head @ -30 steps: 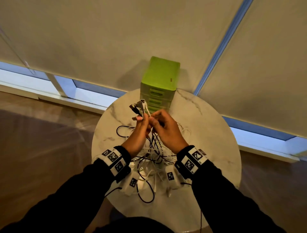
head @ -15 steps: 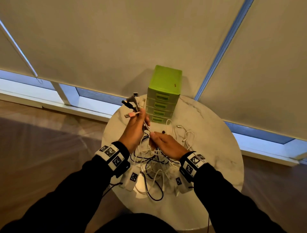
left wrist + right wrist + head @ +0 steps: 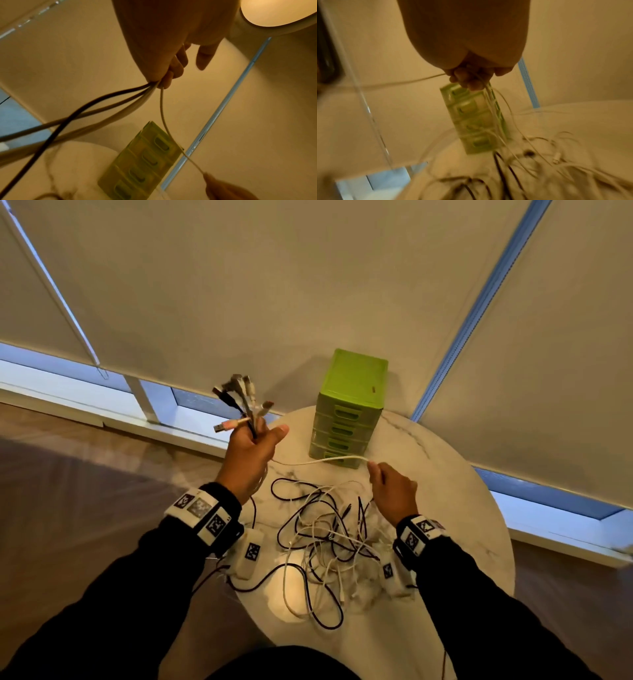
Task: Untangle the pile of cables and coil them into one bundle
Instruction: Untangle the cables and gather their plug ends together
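Cable plugs (image 3: 239,402) in left hand (image 3: 251,455), right wrist view blurred

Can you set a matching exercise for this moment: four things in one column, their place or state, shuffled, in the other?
Things:
1. left hand
2. right hand
3. green drawer unit
4. cable pile

Places or states:
A. lying tangled on the round table
B. standing at the table's far edge
C. raised, gripping a bunch of plug ends
D. pinching one white cable stretched across from the other hand

Pairs: 1-C, 2-D, 3-B, 4-A
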